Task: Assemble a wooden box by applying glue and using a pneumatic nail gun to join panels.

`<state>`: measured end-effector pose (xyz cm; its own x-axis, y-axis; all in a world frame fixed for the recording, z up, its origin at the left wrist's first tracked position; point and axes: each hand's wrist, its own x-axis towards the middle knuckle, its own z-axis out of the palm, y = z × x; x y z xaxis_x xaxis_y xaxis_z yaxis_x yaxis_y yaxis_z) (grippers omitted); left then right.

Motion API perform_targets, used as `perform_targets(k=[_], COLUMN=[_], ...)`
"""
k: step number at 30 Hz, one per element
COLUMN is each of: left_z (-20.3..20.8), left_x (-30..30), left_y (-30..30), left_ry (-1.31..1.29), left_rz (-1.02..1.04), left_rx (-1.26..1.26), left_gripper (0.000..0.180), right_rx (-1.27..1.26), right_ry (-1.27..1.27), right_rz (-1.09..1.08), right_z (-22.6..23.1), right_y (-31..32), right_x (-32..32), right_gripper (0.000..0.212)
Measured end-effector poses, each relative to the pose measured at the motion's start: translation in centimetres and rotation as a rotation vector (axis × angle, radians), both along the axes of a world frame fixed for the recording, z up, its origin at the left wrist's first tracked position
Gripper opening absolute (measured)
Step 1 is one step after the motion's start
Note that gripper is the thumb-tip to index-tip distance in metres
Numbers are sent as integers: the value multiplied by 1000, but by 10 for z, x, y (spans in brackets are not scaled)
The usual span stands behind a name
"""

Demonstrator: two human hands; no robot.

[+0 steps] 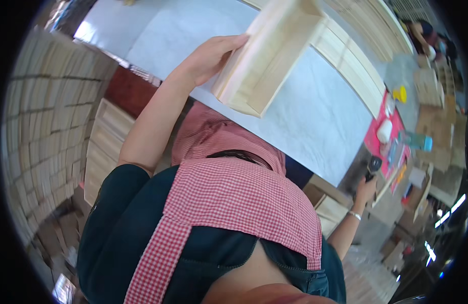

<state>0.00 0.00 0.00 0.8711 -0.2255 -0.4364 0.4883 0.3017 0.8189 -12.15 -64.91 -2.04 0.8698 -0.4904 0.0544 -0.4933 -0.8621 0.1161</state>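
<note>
My left hand [206, 61] grips one long side of an open, pale wooden box [274, 63], with the thumb over its edge. Tilted above the white marble-patterned tabletop [320, 96], the box shows its hollow inside and bare walls. Out at the far right, my right hand [366, 190] is closed around the handle of a black tool with a rounded head [374, 163]. The tool is small in the picture, so its exact kind cannot be made out. It is beside the right end of the table, near a pink cloth [372, 136].
Pale wooden strips [348, 61] lie along the table's far side. A white bottle [384, 130], a teal bottle [417, 140] and a yellow object [399, 94] are at the right. Stacked wood [46, 111] rises at the left, beside wooden trays [105, 147]. Another person [424, 38] is at the far right.
</note>
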Motion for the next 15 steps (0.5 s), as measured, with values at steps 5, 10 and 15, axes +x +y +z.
perform_targets(k=[5, 10, 15], left_z=[-26, -16, -23], left_x=[-51, -93, -105], left_y=[45, 12, 6], left_ry=[-352, -1002, -942], left_rz=[553, 296, -14], left_rx=[781, 1399, 1714], left_gripper=[42, 51, 18], right_rx=[30, 95, 145], right_ry=[-52, -55, -123], right_rz=[106, 104, 181], right_z=[-1, 24, 23], right_y=[20, 21, 46], right_x=[1, 28, 39], right_gripper=[52, 49, 50])
